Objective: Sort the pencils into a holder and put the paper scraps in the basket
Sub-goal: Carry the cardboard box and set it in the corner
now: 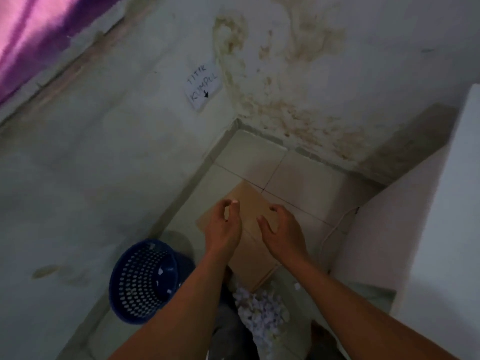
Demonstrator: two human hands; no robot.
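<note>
Head cam shows both hands, left hand (223,227) and right hand (283,235), loose and empty-fingered over brown cardboard (253,203), blue basket (142,279) nearby, paper scraps (262,313) below.

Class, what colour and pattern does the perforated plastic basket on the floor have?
Dark blue perforated plastic basket, walls dotted with rows of small holes; seen in the head view.
</note>
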